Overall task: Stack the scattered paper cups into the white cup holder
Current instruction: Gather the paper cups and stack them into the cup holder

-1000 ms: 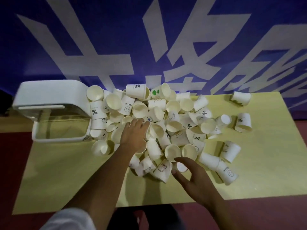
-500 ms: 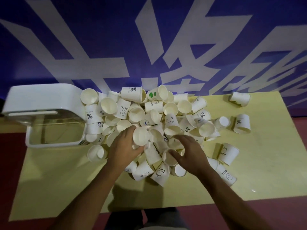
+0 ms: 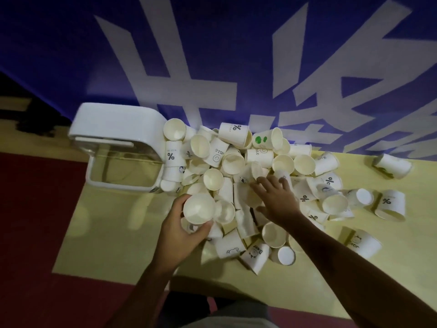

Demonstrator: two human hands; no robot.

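— Where is the person's left hand [image 3: 182,233]?

— At the near left edge of the heap of white paper cups [image 3: 233,162]. Its fingers and thumb are curled round one open-mouthed white paper cup [image 3: 199,210], and the mouth of that cup faces up toward the camera.

— And the right hand [image 3: 277,201]?

— It is palm down over the middle of the heap, with the fingers straight, spread and grasping nothing. The fingertips reach toward a blurred tilted paper cup [image 3: 254,171] just beyond them. Whether they touch it cannot be told.

— Where does the holder stand?

— The boxy white plastic cup holder with a clear front [image 3: 118,119] sits at the far left corner of the pale yellow rectangular table [image 3: 106,233]. The left side of the heap crowds against the holder's right wall.

— How do the cups lie?

— They are jumbled, most on their sides, some with mouths up and some showing their bases. Several carry a black percent sign, a few read "HELLO", and a green-blotched paper cup [image 3: 267,139] lies at the far side of the heap.

— Are any away from the heap?

— Yes, to the right. A lone paper cup on its side [image 3: 393,165] lies near the far right edge, a percent-marked paper cup [image 3: 390,204] lies nearer, and a paper cup with a small drawing [image 3: 364,242] lies nearer still.

— What surrounds the table?

— A blue banner with large white characters [image 3: 212,43] is behind it and a dark red floor [image 3: 35,233] to the left.
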